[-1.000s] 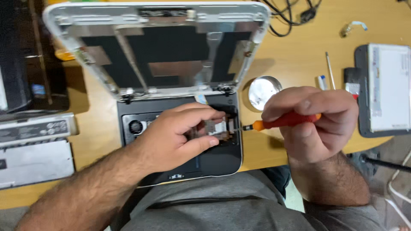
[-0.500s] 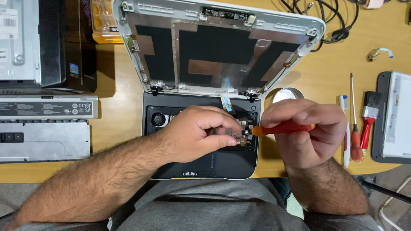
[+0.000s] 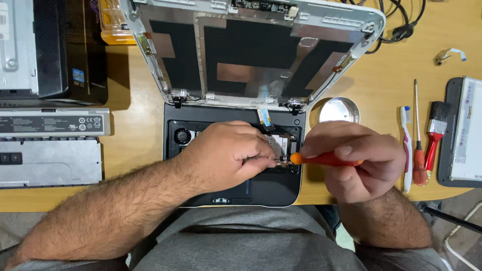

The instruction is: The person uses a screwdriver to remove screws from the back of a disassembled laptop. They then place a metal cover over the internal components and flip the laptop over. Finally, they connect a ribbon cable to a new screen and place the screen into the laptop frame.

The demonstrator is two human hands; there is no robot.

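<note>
An opened small laptop lies on the wooden table, its keyboard removed and its bare lid shell tilted back. My left hand rests inside the black base, fingertips pinching a small metal part near the circuit board. My right hand grips an orange-handled screwdriver, its tip pointing left at the spot under my left fingers. A small fan shows at the base's left corner.
A round metal dish sits right of the hinge. A toothbrush, a red screwdriver and a red brush lie further right, beside a panel. Other devices are stacked left; cables lie at the back.
The view shifted, so the laptop sits further right and lower in frame. Both hands stay over the base, the screwdriver tip still against the part under my left fingers.
</note>
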